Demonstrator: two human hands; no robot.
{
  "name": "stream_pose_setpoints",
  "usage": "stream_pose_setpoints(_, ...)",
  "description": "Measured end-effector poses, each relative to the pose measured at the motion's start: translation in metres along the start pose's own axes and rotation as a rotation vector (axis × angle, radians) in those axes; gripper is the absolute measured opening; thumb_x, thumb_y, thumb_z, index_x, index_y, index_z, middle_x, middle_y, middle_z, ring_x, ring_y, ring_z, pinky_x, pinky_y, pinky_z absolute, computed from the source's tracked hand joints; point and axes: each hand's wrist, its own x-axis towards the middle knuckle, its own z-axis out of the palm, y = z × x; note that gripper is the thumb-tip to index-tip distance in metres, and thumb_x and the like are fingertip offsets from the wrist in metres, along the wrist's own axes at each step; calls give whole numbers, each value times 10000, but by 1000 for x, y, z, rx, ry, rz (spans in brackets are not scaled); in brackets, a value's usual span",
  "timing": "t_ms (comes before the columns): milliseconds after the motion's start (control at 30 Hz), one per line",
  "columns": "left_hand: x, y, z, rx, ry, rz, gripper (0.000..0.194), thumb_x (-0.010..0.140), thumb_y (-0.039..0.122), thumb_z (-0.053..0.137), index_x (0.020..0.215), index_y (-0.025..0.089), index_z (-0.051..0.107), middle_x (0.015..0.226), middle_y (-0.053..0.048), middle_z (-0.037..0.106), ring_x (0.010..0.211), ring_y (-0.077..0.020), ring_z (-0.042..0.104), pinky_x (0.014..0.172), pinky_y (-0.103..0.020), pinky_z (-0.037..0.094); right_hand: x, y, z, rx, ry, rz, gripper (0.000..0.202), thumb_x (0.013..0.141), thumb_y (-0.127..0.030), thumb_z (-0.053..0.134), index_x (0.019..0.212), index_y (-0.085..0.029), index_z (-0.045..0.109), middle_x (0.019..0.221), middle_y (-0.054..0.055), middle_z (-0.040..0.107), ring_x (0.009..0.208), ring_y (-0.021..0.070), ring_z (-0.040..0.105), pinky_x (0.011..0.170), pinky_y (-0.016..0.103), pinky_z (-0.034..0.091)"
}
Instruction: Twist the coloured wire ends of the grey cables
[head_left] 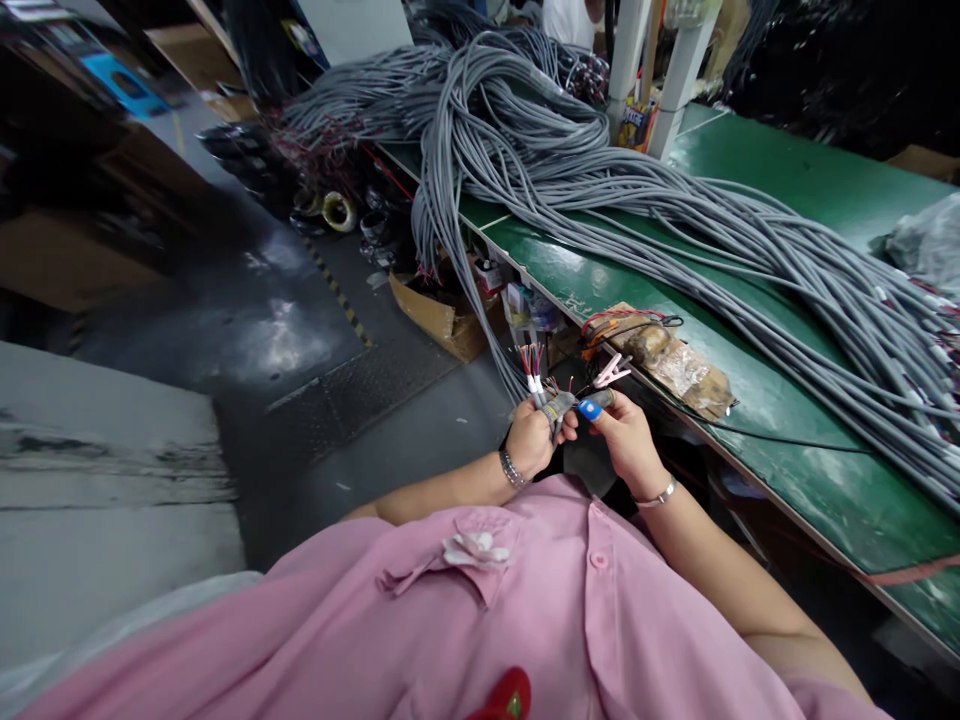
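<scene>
Several grey cables end in fanned-out thin coloured wires [530, 362] with white sleeves below them. My left hand [534, 432] is closed around these cable ends, its thumb and a finger covered in grey. Close beside it, my right hand [621, 428] pinches at the thin wires; a blue cover [589, 409] is on one digit and a grey cover on another. The wire between the fingertips is too small to make out. A pink clip [613, 371] stands just beyond my right hand, at the table edge.
A long bundle of grey cables [517, 150] lies across the green table [795, 165] and hangs over its edge. A taped brown cardboard piece [679, 370] sits near the edge with a black cord. An open cardboard box [442, 325] is below. Part of another person [570, 22] shows behind.
</scene>
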Motion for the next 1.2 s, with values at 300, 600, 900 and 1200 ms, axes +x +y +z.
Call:
stream_pose_setpoints(300, -1, 13, 3, -19, -37, 3, 319, 655, 422, 720, 686, 144, 567, 478, 17, 565, 350, -78, 482, 341, -199, 267, 7, 7, -17, 223, -23, 106, 382, 758, -586, 633, 734, -206, 618, 611, -22, 542, 530, 104, 444, 541, 253, 426)
stream_pose_setpoints(600, 3, 21, 18, -66, -176, -90, 330, 604, 411, 739, 685, 158, 545, 457, 22, 550, 340, -78, 450, 331, -201, 300, 34, 0, -19, 109, 62, -68, 476, 780, -668, 542, 781, -206, 654, 722, 16, 627, 585, 122, 493, 571, 258, 438)
stream_pose_setpoints(900, 9, 14, 19, -30, -228, -107, 275, 657, 376, 708, 678, 159, 540, 460, 21, 541, 334, -77, 434, 327, -203, 293, 41, -3, -5, 392, 23, 30, 492, 735, -698, 580, 698, -209, 601, 649, 9, 588, 561, 125, 494, 535, 269, 422)
stream_pose_setpoints(1200, 5, 11, 17, -17, -185, -117, 296, 632, 384, 719, 691, 170, 522, 452, 26, 544, 333, -82, 439, 319, -194, 300, 40, -4, -8, 527, 14, 117, 492, 719, -701, 596, 720, -209, 594, 654, 1, 598, 545, 116, 493, 512, 248, 432)
